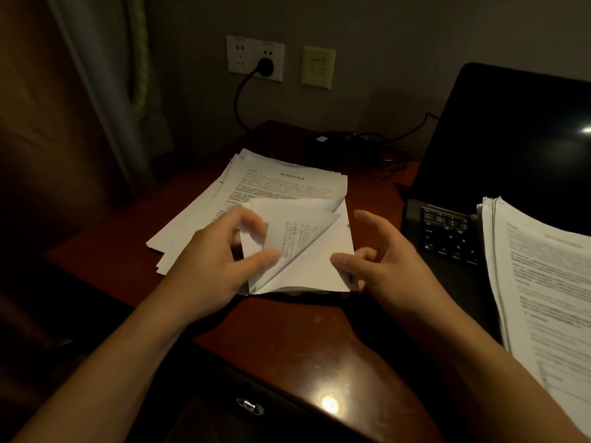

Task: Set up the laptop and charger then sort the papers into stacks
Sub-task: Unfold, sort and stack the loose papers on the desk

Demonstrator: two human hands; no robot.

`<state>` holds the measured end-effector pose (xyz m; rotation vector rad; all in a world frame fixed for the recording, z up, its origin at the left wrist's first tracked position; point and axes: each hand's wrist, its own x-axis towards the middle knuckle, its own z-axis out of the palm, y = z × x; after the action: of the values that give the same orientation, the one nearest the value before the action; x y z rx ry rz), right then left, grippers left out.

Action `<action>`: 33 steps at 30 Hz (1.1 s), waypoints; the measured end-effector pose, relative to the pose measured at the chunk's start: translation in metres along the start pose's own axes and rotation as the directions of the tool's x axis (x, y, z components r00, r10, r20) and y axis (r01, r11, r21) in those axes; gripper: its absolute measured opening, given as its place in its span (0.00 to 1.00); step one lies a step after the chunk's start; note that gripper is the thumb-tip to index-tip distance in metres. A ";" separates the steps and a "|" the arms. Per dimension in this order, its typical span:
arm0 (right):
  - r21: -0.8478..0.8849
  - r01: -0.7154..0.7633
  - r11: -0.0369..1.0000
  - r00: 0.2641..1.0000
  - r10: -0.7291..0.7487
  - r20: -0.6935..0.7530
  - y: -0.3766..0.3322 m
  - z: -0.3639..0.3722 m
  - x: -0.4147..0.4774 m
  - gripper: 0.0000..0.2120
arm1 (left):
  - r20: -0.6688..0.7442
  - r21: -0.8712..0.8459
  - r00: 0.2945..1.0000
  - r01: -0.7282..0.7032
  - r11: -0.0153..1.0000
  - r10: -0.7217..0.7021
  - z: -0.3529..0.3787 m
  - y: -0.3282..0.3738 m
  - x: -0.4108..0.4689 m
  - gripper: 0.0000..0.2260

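A small bundle of white sheets (315,260) is held above the desk, its top sheet folded back so printed text shows. My left hand (217,260) pinches the bundle's left edge between thumb and fingers. My right hand (380,257) pinches the lower right corner, its index finger stretched out. Behind lies a loose stack of printed papers (256,183). An open black laptop (505,148) stands at the right, its screen dark. A second paper stack (543,282) covers part of its keyboard (447,235). The charger brick (335,145) lies at the back, its plug (265,67) in the wall socket.
The reddish wooden desk (287,340) has a drawer handle (251,406) at its front. Charger cables (390,158) tangle between the brick and the laptop. A curtain (105,91) hangs at the left. A second wall plate (317,68) sits beside the socket.
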<state>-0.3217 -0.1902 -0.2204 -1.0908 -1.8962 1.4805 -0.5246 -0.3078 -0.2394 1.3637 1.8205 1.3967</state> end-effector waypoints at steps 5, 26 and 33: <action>-0.033 0.030 0.999 0.999 -0.031 -0.043 0.002 0.005 0.000 0.37 | 0.104 0.078 0.989 -0.118 0.990 0.109 -0.003 0.002 -0.003 0.18; 0.021 0.021 1.000 1.000 -0.021 0.005 0.002 0.001 0.002 0.37 | -0.086 0.076 0.995 -0.048 0.996 0.054 0.001 0.002 -0.002 0.10; -0.003 0.068 0.998 0.997 -0.068 -0.043 0.004 0.006 0.002 0.37 | 0.096 0.191 0.984 -0.167 0.967 0.151 0.001 0.011 -0.007 0.20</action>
<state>-0.3268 -0.1918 -0.2259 -1.0397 -1.8862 1.4075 -0.5166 -0.3133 -0.2316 1.6758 1.8725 1.2430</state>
